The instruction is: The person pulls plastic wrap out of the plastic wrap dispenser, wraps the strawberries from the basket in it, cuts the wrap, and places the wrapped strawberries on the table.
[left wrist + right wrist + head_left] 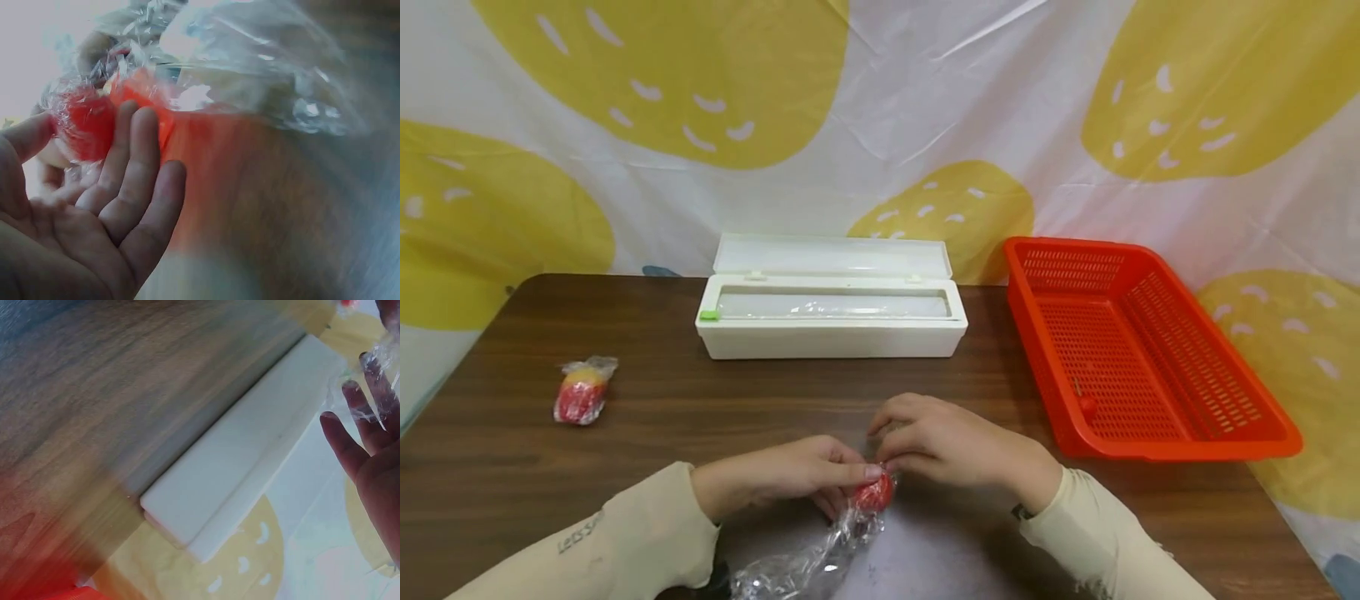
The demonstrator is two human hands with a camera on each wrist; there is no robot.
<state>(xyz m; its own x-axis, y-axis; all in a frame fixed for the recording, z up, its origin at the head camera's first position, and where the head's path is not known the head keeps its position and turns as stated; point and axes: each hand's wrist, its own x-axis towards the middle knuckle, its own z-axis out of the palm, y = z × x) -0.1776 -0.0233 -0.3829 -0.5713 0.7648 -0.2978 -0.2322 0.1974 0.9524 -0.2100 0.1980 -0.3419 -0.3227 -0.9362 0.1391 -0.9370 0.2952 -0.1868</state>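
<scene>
Above the near middle of the table, my left hand [782, 475] pinches a small round red fruit [875, 493] between thumb and fingers. Clear plastic film [808, 567] is wrapped around the fruit, and a long crumpled tail of it trails toward the near edge. In the left wrist view the film-covered fruit [87, 128] sits at the thumb tip, the outer fingers loosely bent beside it. My right hand [943, 442] meets the fruit from the right, its fingertips pinching the film. Film [365, 412] also stretches across its fingers in the right wrist view.
A white cling film box [831, 340] with its lid raised stands at the back. To the right is a red plastic basket [1150, 450] with a small red stemmed fruit [1087, 406] inside. A film-wrapped yellow and red fruit [582, 393] lies far left. A patterned cloth [925, 100] hangs behind.
</scene>
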